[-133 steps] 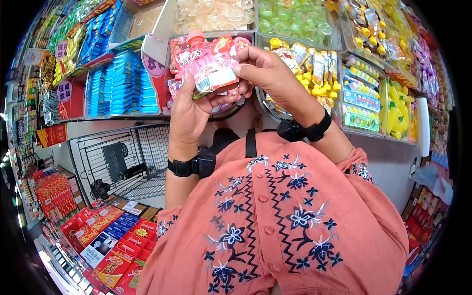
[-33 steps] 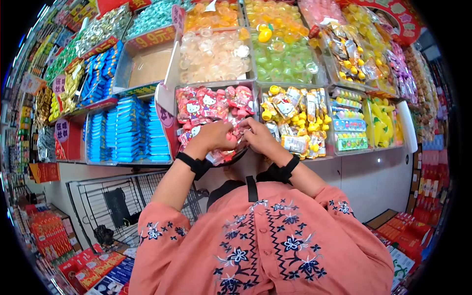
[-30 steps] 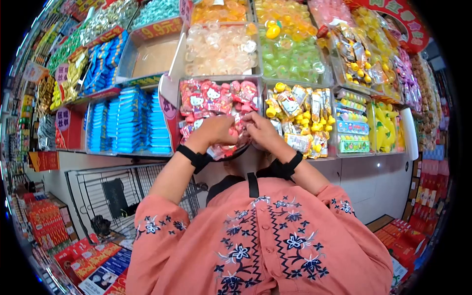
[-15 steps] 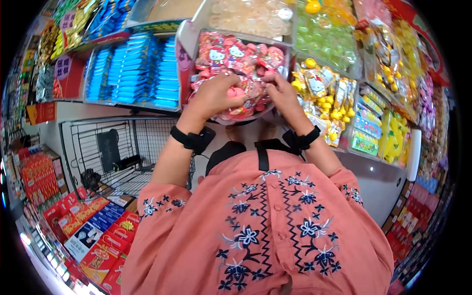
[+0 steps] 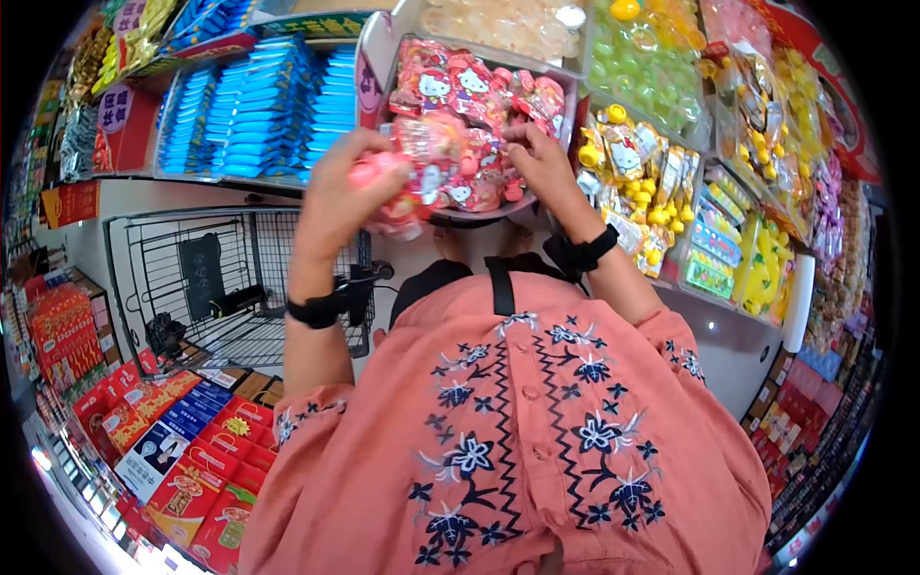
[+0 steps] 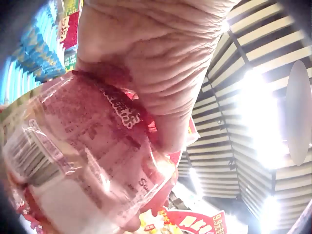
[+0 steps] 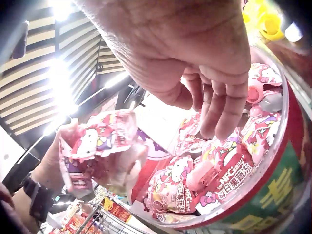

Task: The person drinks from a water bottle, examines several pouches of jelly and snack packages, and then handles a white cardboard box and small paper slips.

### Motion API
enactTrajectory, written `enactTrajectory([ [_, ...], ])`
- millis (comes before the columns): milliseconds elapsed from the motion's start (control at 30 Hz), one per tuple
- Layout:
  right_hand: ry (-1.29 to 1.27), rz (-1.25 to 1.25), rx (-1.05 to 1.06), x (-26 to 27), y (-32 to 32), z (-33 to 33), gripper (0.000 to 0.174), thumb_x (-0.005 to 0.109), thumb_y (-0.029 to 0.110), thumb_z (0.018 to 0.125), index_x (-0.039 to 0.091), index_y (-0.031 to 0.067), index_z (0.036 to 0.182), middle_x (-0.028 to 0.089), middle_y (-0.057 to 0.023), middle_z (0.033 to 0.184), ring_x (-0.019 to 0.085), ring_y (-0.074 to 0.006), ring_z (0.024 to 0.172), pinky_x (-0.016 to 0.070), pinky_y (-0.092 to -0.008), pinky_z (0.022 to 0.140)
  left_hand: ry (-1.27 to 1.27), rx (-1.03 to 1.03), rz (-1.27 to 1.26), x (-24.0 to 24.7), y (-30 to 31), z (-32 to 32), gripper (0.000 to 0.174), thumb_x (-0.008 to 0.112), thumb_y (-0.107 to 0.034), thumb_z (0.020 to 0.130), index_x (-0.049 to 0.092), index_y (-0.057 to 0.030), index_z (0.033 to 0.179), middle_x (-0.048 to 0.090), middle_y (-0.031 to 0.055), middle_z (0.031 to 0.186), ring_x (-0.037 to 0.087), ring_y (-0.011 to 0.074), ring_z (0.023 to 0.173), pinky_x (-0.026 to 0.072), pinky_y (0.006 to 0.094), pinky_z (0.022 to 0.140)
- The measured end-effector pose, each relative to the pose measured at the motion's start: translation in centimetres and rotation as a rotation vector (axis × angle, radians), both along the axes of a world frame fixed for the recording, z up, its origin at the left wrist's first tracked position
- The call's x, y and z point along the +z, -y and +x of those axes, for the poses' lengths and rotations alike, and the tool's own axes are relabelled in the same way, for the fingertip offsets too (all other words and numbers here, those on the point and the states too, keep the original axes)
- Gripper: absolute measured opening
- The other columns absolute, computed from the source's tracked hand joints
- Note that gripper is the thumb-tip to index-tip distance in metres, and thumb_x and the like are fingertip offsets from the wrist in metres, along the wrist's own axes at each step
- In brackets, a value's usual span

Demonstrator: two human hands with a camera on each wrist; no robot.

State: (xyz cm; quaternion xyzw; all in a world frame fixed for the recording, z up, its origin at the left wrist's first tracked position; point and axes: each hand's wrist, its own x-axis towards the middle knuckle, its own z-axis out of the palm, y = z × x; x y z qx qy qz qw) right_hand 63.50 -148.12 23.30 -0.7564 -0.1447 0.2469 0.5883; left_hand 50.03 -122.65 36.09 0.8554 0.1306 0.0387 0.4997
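My left hand (image 5: 335, 192) grips pink spouted pouches (image 5: 428, 141) at the left front of a bin. In the left wrist view a held pouch (image 6: 87, 161) shows its clear back and barcode close up. The right wrist view shows the cartoon-cat front of a held pouch (image 7: 95, 141). My right hand (image 5: 544, 168) is over the right side of the same bin, its fingers bent down at more pink pouches (image 5: 474, 81). Seen from the right wrist, its fingertips (image 7: 224, 126) overlap the pouches below, with nothing showing between thumb and fingers.
The pink pouches' bin has a red and green wall (image 7: 295, 117). Blue packets (image 5: 264, 105) stand stacked to its left, yellow-capped pouches (image 5: 623, 158) to its right. Green jelly cups (image 5: 642, 67) lie behind. A wire shopping cart (image 5: 230, 307) stands below left, beside red gift boxes (image 5: 196, 474).
Both hands were together over the bin. The left hand has come away to the left with the pouches, while the right remains at the bin. Earlier, both held one pouch up close.
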Motion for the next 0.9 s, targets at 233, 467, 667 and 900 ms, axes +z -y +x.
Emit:
enactTrajectory([
  [233,0.259,-0.21,0.044,-1.6,0.4,0.4,0.038,0.063,0.015,0.093,0.059,-0.0014,0.127,0.067,-0.0143,0.118,0.067,-0.022,0.099,0.0543,-0.033,0.087,0.02,0.223,-0.035,2.1,-4.9,-4.5,0.02,0.074,-0.016,0.089,0.063,-0.0039,0.102,0.063,0.0005,0.094,0.057,0.0091,0.088,0.0475,0.0252,0.083],
  [467,0.371,-0.238,0.185,-2.4,-2.0,-1.5,0.043,0.069,0.02,0.088,0.061,0.0028,0.127,0.066,-0.0174,0.113,0.066,-0.0269,0.097,0.0535,-0.037,0.085,0.048,0.407,-0.08,1.6,-8.6,-6.1,0.018,0.073,-0.016,0.092,0.063,-0.0038,0.101,0.061,-0.0001,0.095,0.055,0.0075,0.087,0.0475,0.0232,0.08],
  [667,0.586,-0.306,0.239,-2.4,-4.4,-2.7,0.044,0.075,0.02,0.081,0.062,0.0039,0.12,0.063,-0.0198,0.102,0.063,-0.0367,0.093,0.0516,-0.0446,0.083,0.026,0.407,-0.032,1.4,-9.8,-7.1,0.02,0.071,-0.02,0.094,0.063,-0.0033,0.1,0.061,-0.0004,0.094,0.055,0.0073,0.086,0.047,0.022,0.078],
  [900,0.684,-0.408,0.271,-3.3,-5.4,-3.8,0.03,0.077,0.02,0.077,0.062,0.0023,0.097,0.063,-0.0175,0.093,0.062,-0.0376,0.09,0.0508,-0.0461,0.077,-0.021,0.591,0.005,-0.5,-10.6,-12.1,0.023,0.068,-0.026,0.096,0.064,-0.0036,0.1,0.06,-0.0006,0.095,0.053,0.0087,0.087,0.0448,0.024,0.081],
])
